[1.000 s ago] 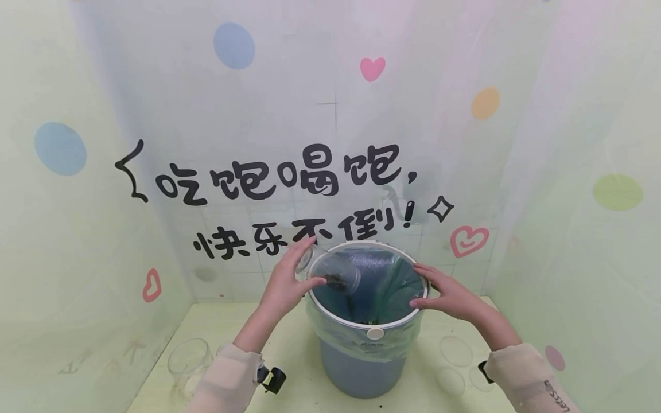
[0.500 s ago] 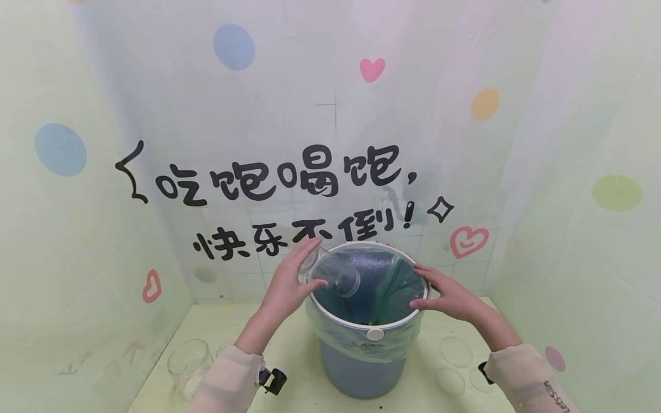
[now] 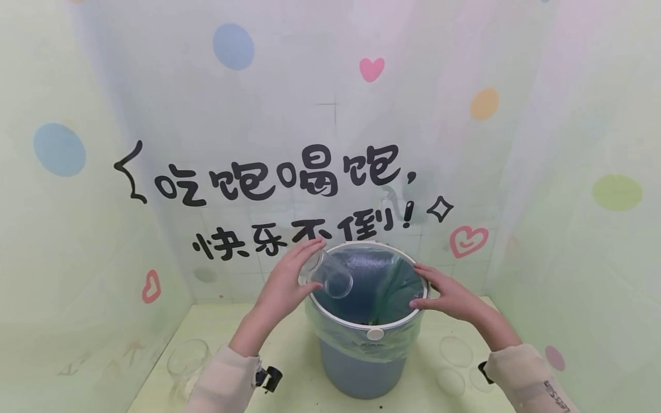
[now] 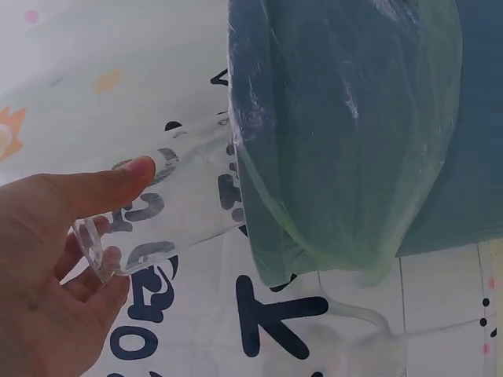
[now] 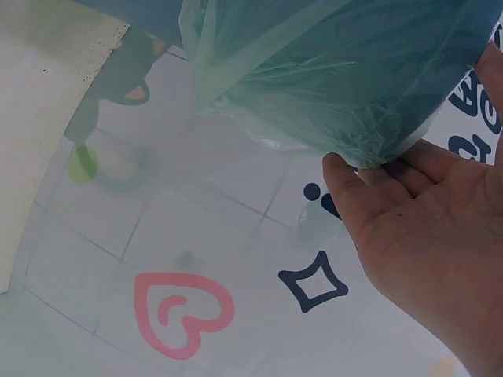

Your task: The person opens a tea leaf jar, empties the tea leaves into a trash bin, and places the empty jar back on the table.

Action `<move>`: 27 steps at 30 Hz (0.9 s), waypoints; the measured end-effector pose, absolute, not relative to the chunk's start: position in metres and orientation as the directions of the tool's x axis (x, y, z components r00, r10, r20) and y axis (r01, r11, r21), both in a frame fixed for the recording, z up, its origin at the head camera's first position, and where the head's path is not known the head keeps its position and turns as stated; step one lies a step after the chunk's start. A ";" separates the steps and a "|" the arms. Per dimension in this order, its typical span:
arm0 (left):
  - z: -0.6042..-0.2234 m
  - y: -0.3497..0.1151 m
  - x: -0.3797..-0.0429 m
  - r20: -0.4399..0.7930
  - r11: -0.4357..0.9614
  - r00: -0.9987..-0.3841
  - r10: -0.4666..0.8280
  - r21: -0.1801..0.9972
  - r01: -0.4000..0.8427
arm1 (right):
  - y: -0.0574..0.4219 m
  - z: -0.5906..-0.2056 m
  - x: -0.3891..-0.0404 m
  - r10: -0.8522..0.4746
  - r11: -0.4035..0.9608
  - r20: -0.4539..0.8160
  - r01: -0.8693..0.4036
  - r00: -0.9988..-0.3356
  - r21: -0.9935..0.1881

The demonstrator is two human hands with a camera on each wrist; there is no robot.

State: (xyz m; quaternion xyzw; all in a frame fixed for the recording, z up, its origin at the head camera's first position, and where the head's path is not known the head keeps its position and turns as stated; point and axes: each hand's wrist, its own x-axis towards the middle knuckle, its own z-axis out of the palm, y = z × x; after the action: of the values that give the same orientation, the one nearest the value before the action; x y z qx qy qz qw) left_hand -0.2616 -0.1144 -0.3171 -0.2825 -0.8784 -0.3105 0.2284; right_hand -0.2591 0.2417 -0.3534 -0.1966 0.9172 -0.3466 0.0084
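My left hand (image 3: 283, 281) holds a clear cup (image 3: 335, 278) by its base end, thumb on one side and fingers on the other. Tilted mouth-down, the cup reaches over the left rim into a blue-grey trash bin (image 3: 361, 367). In the left wrist view the bin wall hides the mouth of the cup (image 4: 192, 184). A thin green bag (image 3: 361, 344) lines the bin and folds down outside, under a white ring. On the opposite side, my right hand (image 3: 451, 295) grips the bin's rim, its thumb and fingers spread along the ring; some fingertips are hidden in the right wrist view.
A clear round glass container (image 3: 188, 361) stands at the left of the pale table (image 3: 289, 367), partly behind the left sleeve. Several clear round pieces (image 3: 457, 351) lie right of the bin. Printed curtain walls (image 3: 289, 115) close in the back and sides.
Dark matter seen in the cup's mouth a second ago has gone from it. The cup has shifted slightly left and tilted more steeply with my left hand. My right hand stays on the rim.
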 end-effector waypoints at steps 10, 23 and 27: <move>-0.315 -0.121 -0.258 0.613 0.768 -0.771 0.174 0.405 0.495 | 0.241 -0.354 -0.259 -0.360 0.687 0.124 -0.353 -0.925 -0.636; -0.317 -0.146 -0.258 0.520 0.396 -0.844 -0.134 0.809 0.435 | 0.242 -0.354 -0.260 -0.356 0.688 0.110 -0.340 -0.928 -0.641; -0.319 -0.161 -0.248 0.511 0.368 -0.837 -0.195 0.829 0.420 | 0.241 -0.354 -0.259 -0.350 0.688 0.101 -0.329 -0.931 -0.647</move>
State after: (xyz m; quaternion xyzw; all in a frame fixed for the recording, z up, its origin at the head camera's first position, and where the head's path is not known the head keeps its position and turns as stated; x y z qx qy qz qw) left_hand -0.2478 -0.1612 -0.3186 -0.0724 -0.7796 -0.5576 0.2758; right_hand -0.2591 0.2414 -0.3537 -0.1849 0.9186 -0.3490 0.0153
